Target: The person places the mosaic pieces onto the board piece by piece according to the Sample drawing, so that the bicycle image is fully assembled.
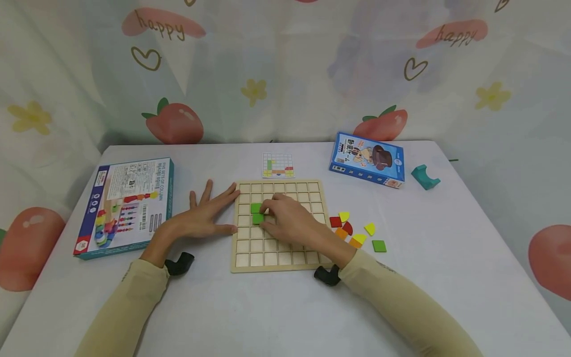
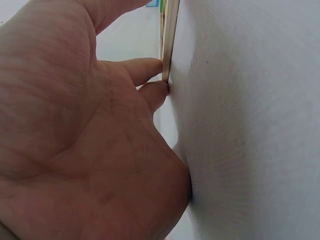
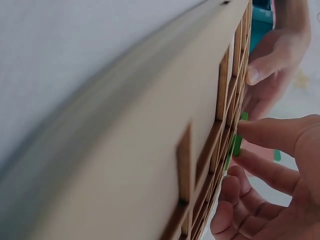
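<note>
A wooden grid board [image 1: 234, 250] lies on the table. On its left part are a green square tile [image 1: 256, 208] and, just below, a second green square [image 1: 257, 219]. My right hand [image 1: 290, 220] reaches over the board from the right. Its thumb and index finger pinch a green tile [image 3: 237, 144] at the grid in the right wrist view; the other fingers are bent. My left hand [image 1: 200, 216] has its fingers spread, touching the board's left edge with fingertips and thumb. In the left wrist view, fingertips meet the board's side [image 2: 170, 42].
Behind the board lies a colored grid card [image 1: 278, 165]. Right of it are loose red, orange and yellow pieces and a green square [image 1: 379, 246]. A boxed set [image 1: 129, 203] lies left, a blue box [image 1: 368, 158] and a teal curved block [image 1: 426, 177] back right.
</note>
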Demonstrator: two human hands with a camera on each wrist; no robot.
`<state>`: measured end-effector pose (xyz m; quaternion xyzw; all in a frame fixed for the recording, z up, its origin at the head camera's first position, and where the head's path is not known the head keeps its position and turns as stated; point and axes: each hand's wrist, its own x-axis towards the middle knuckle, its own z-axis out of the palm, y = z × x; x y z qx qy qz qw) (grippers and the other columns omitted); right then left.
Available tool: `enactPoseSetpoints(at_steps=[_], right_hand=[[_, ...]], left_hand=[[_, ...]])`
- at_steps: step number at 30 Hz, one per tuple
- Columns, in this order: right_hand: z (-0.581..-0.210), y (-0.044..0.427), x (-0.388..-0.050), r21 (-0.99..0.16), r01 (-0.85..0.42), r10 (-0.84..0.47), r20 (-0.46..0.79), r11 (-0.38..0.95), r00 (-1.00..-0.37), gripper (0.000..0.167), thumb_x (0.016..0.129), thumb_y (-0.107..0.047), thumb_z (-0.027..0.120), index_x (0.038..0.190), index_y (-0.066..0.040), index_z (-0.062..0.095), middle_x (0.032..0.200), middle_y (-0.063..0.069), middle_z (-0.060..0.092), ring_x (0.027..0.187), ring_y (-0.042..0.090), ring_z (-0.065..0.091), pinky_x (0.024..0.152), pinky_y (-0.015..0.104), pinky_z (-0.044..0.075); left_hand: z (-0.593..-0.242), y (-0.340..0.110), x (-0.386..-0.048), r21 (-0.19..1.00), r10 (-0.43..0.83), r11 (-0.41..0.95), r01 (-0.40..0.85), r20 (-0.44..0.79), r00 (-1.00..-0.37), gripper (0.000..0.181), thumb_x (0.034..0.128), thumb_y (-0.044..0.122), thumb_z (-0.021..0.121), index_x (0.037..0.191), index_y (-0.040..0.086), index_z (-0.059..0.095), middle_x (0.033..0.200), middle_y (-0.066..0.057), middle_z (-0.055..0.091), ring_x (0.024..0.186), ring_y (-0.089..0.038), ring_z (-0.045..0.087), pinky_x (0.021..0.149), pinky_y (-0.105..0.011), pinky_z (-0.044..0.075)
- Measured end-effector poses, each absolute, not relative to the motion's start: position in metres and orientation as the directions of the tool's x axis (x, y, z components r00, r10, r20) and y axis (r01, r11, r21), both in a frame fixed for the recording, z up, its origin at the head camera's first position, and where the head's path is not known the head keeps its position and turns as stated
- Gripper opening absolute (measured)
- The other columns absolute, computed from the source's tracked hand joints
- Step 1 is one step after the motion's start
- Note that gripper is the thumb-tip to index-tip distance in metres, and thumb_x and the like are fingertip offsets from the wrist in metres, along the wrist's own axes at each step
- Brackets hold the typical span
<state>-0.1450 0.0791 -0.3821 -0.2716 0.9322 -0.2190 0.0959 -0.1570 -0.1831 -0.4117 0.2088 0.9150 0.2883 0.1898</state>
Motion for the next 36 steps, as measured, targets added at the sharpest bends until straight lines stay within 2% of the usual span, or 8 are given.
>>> enactPoseSetpoints(at_steps=[36], right_hand=[[-0.3857,0.0768,-0.1445,-0.452,-0.467,-0.553,-0.072,0.76,-0.83,0.028,0.099,-0.028,0.075,0.123,-0.014,0.075,0.116,0.007,0.069,0.096,0.019,0.062,0.089,0.036,0.059]], left_hand=[[-0.4146,-0.1825,-0.1578,0.611,0.488,0.746,0.265,-0.231,-0.842,0.096,0.0931,0.043,0.076,0.171,0.022,0.022,0.182,-0.004,0.006,0.161,-0.048,-0.029,0.115,-0.081,-0.025]])
